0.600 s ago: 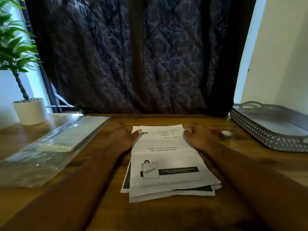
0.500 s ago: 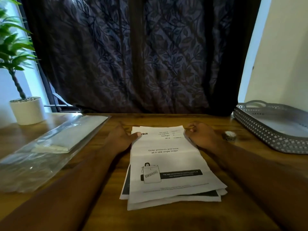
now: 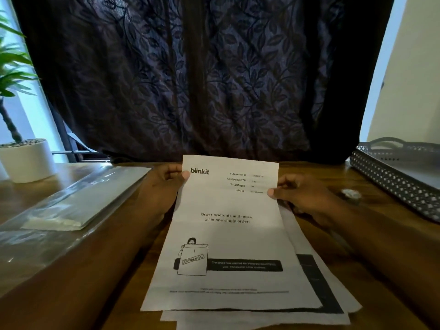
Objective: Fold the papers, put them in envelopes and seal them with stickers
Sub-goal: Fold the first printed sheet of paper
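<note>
Left hand (image 3: 162, 186) and right hand (image 3: 302, 194) each pinch a far corner of the top printed sheet (image 3: 228, 234), holding it raised between them off the paper stack (image 3: 262, 321), probably to fold.

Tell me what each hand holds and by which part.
Both hold the top sheet by its raised far end: the left hand pinches the left edge near the corner, and the right hand pinches the right edge slightly lower.

White black-printed sheet (image 3: 228, 234), dark purple leaf-patterned curtain (image 3: 190, 79), grey perforated tray (image 3: 392, 177), brown wooden table (image 3: 133, 270), white pot (image 3: 26, 160).
</note>
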